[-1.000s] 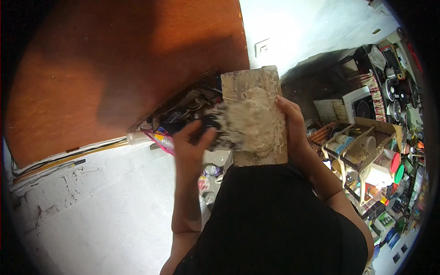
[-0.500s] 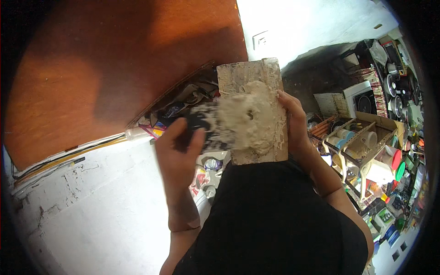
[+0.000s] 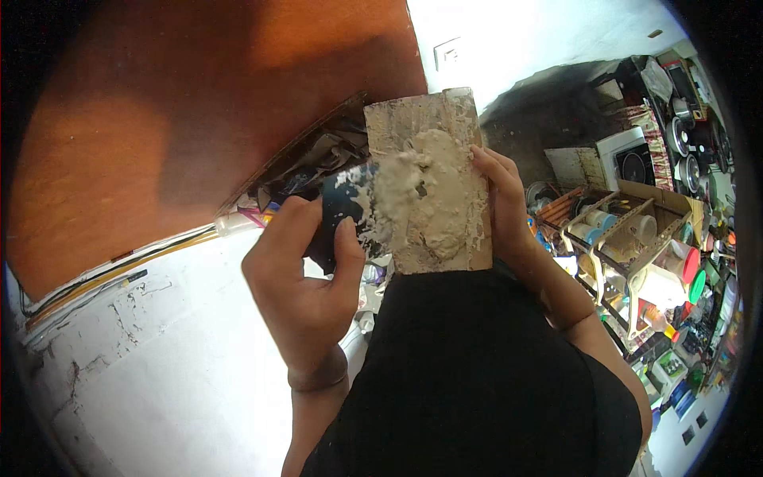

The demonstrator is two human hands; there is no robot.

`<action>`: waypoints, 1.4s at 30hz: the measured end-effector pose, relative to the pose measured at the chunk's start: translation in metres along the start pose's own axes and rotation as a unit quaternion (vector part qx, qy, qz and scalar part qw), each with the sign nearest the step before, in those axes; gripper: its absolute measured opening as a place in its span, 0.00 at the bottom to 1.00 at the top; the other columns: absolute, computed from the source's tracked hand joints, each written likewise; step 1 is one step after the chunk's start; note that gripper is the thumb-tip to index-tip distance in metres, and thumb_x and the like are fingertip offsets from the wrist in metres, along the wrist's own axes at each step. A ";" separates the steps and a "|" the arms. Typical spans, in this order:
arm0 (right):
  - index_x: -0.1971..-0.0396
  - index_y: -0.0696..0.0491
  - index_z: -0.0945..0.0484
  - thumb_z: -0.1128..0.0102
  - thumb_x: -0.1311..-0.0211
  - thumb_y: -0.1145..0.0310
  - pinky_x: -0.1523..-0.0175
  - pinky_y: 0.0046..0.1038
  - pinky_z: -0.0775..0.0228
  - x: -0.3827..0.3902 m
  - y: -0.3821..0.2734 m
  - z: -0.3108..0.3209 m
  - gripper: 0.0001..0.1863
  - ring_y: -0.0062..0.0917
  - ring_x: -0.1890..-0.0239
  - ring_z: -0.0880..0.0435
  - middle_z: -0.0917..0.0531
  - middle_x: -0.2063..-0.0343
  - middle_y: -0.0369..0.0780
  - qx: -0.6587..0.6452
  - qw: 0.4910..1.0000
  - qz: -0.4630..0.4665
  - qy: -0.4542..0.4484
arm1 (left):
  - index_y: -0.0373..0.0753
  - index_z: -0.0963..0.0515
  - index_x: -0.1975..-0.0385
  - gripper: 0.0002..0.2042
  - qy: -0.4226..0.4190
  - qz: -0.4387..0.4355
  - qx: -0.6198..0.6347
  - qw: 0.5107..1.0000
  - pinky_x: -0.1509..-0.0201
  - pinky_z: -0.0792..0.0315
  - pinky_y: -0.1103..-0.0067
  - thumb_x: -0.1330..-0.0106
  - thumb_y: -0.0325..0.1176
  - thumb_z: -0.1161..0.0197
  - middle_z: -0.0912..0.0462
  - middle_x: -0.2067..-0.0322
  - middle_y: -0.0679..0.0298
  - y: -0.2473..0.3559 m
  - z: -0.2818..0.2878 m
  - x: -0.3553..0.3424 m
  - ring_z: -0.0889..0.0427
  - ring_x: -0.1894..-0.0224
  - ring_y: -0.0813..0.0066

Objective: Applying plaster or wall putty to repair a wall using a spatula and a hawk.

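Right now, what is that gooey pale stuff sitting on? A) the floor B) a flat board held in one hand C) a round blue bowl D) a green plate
B: the pale putty lies heaped on a flat rectangular board that the right hand grips at its edge, while the left hand presses a dark scraper against it.
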State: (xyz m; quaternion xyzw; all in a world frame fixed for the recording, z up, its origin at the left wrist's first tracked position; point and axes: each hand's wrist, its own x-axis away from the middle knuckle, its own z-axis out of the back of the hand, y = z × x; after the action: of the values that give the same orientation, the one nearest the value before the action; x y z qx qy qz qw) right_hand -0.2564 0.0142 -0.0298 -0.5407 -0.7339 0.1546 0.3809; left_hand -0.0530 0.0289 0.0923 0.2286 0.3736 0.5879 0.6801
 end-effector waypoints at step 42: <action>0.60 0.64 0.23 0.46 0.32 0.59 0.65 0.20 0.22 0.006 -0.002 0.011 0.20 0.21 0.71 0.16 0.16 0.69 0.42 0.085 0.995 0.060 0.015 | 0.32 0.24 0.72 0.03 -0.064 -0.136 -0.145 0.978 0.76 0.31 0.77 0.39 0.25 0.39 0.23 0.79 0.60 0.018 -0.032 -0.031 0.22 0.78 0.71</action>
State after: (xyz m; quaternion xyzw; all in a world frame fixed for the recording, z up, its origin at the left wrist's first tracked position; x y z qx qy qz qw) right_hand -0.2670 0.0211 -0.0333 -0.5517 -0.6786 0.2302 0.4267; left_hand -0.0901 -0.0019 0.0933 0.1117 0.2675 0.5222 0.8021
